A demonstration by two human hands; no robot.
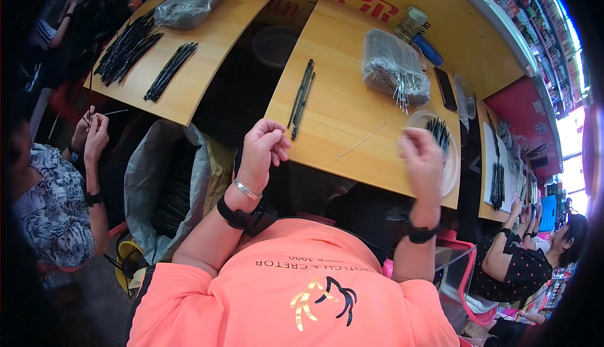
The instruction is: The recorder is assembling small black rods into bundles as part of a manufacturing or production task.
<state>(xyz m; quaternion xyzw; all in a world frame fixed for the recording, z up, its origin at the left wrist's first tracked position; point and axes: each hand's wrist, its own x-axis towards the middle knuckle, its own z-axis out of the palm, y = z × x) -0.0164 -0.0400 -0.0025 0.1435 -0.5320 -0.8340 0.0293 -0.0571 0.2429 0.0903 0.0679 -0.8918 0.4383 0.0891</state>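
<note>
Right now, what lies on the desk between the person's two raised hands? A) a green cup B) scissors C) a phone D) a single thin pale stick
D: a single thin pale stick lies loose on the wooden desk, between the left hand and the right hand.

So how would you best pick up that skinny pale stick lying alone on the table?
Pinch the thin pale stick near its middle, coming straight down from above. It lies flat and slanted on the wooden table, bare wood either side, closest to the right hand.
</note>
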